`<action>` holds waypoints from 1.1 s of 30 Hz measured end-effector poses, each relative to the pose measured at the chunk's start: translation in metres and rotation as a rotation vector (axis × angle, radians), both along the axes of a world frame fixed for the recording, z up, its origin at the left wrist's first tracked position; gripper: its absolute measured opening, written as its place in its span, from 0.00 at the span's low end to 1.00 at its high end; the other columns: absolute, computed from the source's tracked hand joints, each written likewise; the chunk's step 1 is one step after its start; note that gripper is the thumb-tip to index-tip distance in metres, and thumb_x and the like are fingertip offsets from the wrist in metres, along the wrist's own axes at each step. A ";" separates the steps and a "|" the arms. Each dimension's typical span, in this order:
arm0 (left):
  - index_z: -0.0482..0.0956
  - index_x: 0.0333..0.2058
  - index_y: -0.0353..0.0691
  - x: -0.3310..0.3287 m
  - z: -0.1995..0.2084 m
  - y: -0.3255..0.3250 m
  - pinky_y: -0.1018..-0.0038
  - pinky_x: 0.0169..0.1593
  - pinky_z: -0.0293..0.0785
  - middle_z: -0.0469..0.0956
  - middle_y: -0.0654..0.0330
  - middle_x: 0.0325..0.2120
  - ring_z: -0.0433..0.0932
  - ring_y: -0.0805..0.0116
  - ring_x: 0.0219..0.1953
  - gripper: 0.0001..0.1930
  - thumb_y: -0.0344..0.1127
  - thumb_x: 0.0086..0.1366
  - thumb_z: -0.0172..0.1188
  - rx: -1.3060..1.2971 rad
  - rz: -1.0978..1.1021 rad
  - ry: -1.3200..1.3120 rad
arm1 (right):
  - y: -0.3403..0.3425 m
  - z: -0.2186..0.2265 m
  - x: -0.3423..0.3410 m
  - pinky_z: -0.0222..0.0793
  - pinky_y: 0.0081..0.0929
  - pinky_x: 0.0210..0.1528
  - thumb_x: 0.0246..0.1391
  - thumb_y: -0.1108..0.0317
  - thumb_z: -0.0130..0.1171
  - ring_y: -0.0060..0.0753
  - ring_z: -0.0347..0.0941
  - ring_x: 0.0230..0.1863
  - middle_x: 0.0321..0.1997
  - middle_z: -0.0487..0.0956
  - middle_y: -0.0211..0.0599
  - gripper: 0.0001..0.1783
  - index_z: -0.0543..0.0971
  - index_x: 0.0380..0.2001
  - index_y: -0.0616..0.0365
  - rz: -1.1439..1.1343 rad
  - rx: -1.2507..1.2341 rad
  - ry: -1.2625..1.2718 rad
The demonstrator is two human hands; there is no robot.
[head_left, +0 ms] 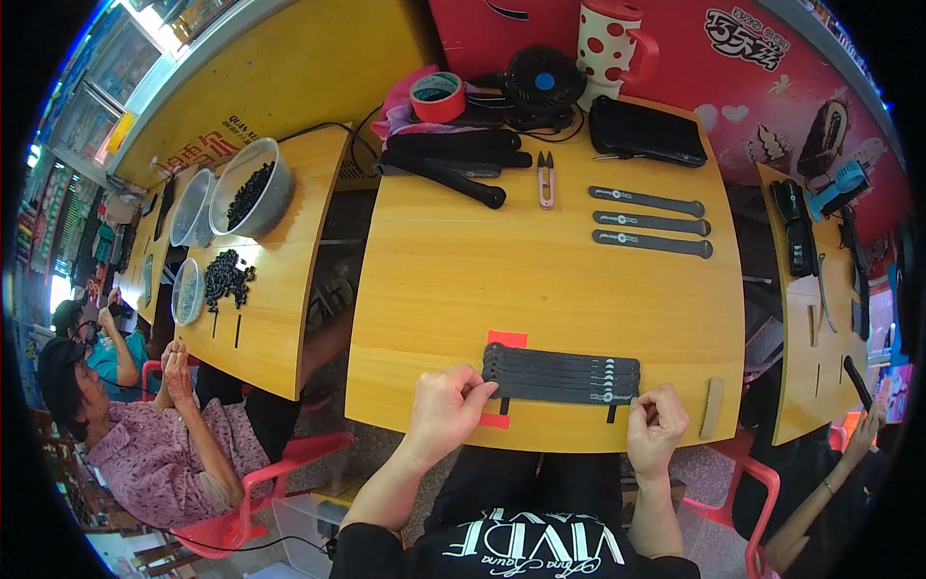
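Several dark grey flat straps (559, 374) lie overlapped in a neat fan near the front edge of my wooden table (463, 280). My left hand (449, 413) pinches the rounded left end of the nearest strap between thumb and fingertips. At its other end my right hand (658, 423) is closed, thumb and finger on the strap's tip. Red tape (507, 340) and short black marks (612, 414) show on the wood around the stack. Farther off, at the right, three more such straps (648, 226) lie side by side, apart from each other.
At the back are pink-handled snips (547, 181), bundled black straps (449, 159), a tape roll (437, 96), a small fan (543, 82), a dotted mug (610, 48) and a black pouch (646, 132). A wooden strip (712, 409) lies front right. Other people (145, 425) sit at neighbouring tables.
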State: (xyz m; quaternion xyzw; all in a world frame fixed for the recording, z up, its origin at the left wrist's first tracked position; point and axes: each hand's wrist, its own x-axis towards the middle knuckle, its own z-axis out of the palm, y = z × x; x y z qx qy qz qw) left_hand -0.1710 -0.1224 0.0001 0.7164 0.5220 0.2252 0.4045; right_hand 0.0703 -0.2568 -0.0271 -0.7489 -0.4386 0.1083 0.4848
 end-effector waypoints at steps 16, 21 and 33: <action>0.78 0.21 0.33 0.000 0.003 0.003 0.62 0.25 0.70 0.77 0.48 0.17 0.77 0.50 0.20 0.11 0.32 0.56 0.68 0.061 -0.030 0.123 | 0.002 0.001 -0.002 0.52 0.20 0.21 0.43 0.89 0.55 0.20 0.60 0.19 0.22 0.67 0.32 0.08 0.73 0.23 0.64 0.007 0.034 -0.005; 0.78 0.21 0.34 -0.001 0.011 0.003 0.61 0.26 0.71 0.77 0.49 0.17 0.78 0.49 0.22 0.15 0.39 0.55 0.70 0.066 -0.002 0.283 | 0.001 0.001 -0.002 0.59 0.22 0.22 0.44 0.88 0.57 0.27 0.67 0.20 0.22 0.69 0.37 0.07 0.76 0.25 0.64 0.006 -0.008 -0.017; 0.77 0.43 0.33 -0.014 0.005 -0.015 0.56 0.42 0.72 0.78 0.45 0.41 0.77 0.45 0.43 0.22 0.47 0.60 0.65 0.396 -0.067 0.229 | -0.007 -0.007 0.000 0.58 0.21 0.25 0.46 0.87 0.58 0.24 0.65 0.23 0.26 0.70 0.36 0.07 0.77 0.30 0.66 -0.015 0.073 -0.017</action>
